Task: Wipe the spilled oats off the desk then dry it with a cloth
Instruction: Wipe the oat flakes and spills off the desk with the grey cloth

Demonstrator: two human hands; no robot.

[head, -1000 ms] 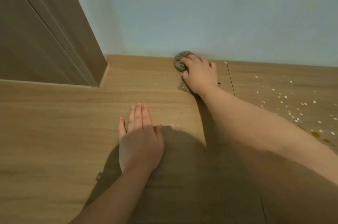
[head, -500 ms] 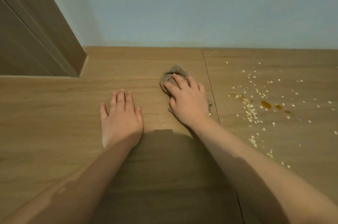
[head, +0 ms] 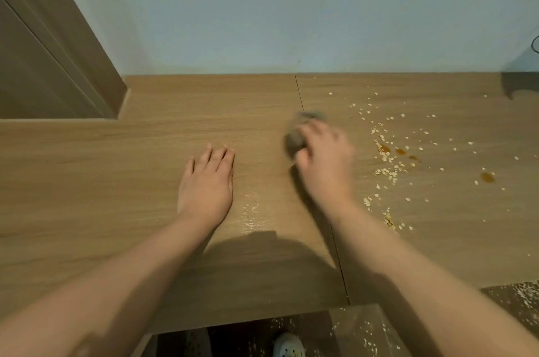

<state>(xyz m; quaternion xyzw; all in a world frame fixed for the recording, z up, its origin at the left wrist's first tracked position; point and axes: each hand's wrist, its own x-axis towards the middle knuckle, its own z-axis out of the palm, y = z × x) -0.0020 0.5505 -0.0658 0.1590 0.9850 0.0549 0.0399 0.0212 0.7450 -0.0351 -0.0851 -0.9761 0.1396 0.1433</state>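
The blurred right hand (head: 323, 165) has its grip curled round a grey cloth (head: 293, 140) bunched under its fingers on the worktop (head: 116, 181), oats (head: 385, 172) just beside it, while the left hand (head: 207, 186) lies flat.

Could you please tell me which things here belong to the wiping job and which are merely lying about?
Job: grey cloth in the right hand; spilled oats; brown drops; desk; left hand flat on it.
Lying about: wooden panel at left; shoe below.
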